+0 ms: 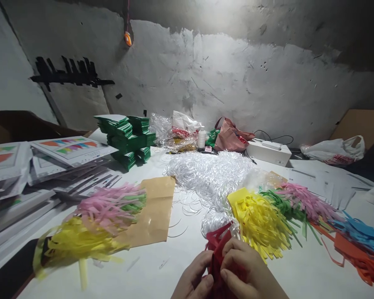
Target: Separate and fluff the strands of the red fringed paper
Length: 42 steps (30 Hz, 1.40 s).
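1. two bare hands work at the near side of a heap of shiny white cord (218, 170), which is the landmark here, in the middle of a white table (143, 272).
2. the left hand (196, 276) pinches a red bundle (218, 253) between thumb and bent fingers.
3. the right hand (244, 265) grasps the same red bundle from the other side, its fingers curled in.
4. the red bundle is in front of the heap, overlapping its near edge in view; i cannot tell whether they touch.
5. just right of the heap's near end is a yellow fringed bundle (258, 224); farther right come green strips (280, 203), pink strips (303, 199), blue strips (358, 232) and orange-red strips (355, 253).
6. left of the heap is a flat brown sheet (158, 207), with pink fringe (107, 209) and yellow fringe (84, 241) lying partly over it.
7. farther left of the heap are printed packets (71, 147) showing colored shapes, and beyond its left end, green stacks (127, 141).
8. behind the heap are a white bottle (201, 137), a dull red bag (232, 135) and, to the right, a white box (269, 152).
9. a rough gray wall (224, 70) rises behind the heap.
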Available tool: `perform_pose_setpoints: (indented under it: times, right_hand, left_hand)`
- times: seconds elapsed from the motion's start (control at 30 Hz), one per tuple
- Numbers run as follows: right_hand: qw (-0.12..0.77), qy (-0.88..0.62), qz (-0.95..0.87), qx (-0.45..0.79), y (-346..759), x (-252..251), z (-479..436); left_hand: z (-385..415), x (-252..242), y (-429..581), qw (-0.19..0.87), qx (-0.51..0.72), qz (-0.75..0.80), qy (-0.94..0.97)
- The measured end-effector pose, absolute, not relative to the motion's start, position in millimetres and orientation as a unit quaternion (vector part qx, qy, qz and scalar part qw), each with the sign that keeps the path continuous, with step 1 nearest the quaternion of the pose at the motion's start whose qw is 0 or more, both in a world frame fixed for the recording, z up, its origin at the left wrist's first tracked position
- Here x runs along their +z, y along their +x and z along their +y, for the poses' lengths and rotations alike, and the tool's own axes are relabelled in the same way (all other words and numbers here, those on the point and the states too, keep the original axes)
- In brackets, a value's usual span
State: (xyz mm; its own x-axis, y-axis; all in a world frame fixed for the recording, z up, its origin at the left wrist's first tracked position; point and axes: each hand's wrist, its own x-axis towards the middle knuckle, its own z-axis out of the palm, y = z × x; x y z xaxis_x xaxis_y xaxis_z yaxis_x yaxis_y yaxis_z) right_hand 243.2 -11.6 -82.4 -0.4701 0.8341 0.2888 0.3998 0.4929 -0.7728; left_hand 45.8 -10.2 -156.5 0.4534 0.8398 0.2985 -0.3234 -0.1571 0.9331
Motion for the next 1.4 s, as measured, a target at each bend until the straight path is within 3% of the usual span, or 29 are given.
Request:
perform_pose_setpoints:
  times: [0.67, 0.8, 1.0, 1.2, 1.4]
  right_hand:
    - [0.369, -0.374, -0.784, 0.331, 236.2, -89.0, -15.0]
    - [0.352, -0.377, -0.807, 0.287, 238.7, -85.9, -15.5]
    - [0.371, -0.339, -0.855, 0.126, 240.4, -81.7, -16.0]
    - [0.340, -0.345, -0.864, 0.140, 240.5, -71.6, -18.9]
    - [0.290, -0.347, -0.889, 0.068, 246.6, -57.3, -19.0]
  left_hand:
    - [-18.8, -150.4, 52.8, 0.669, 0.496, 0.238, 0.500]
    - [-19.8, -148.2, 52.3, 0.674, 0.505, 0.242, 0.482]
    - [-21.6, -138.8, 52.5, 0.688, 0.512, 0.243, 0.453]
    - [-21.9, -140.3, 49.9, 0.677, 0.498, 0.263, 0.474]
    - [-21.3, -149.4, 50.6, 0.677, 0.499, 0.259, 0.475]
